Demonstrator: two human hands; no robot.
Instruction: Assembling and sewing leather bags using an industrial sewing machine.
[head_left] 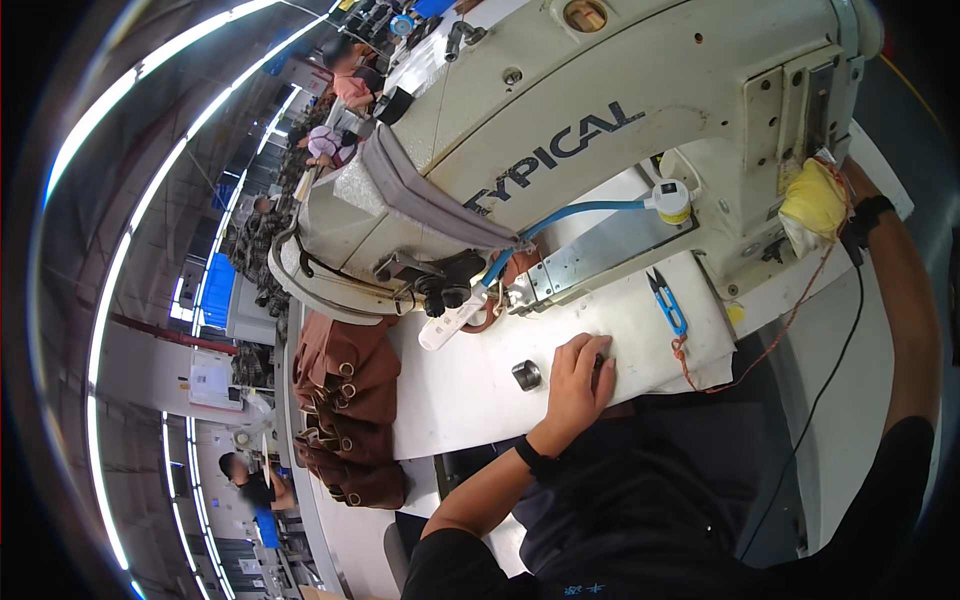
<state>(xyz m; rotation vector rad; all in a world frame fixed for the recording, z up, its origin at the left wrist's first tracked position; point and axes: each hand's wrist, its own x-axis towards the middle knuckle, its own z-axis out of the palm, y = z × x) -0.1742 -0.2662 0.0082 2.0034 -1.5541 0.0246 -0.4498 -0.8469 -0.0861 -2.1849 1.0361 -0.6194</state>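
On the white bed of a large sewing machine (620,130), my left hand (578,385) rests with its fingers curled and pressed together. A small dark thing (599,362) shows between thumb and fingers, too covered to name. Just left of it lies a small dark metal cylinder (526,375), like a bobbin case. My right hand (858,182) reaches to the machine's right end, beside a yellow cloth bundle (816,205); its fingers are hidden. Blue-handled thread snips (668,303) on an orange cord lie right of my left hand. Brown material (515,268) shows near the needle area.
Brown pieces with metal rings (345,400) are piled at the table's left. A long white object (450,322) lies under the machine head. A blue tube (580,208) runs along the arm to a white round fitting (670,200). A black cable (835,370) hangs at right. Other people work farther off.
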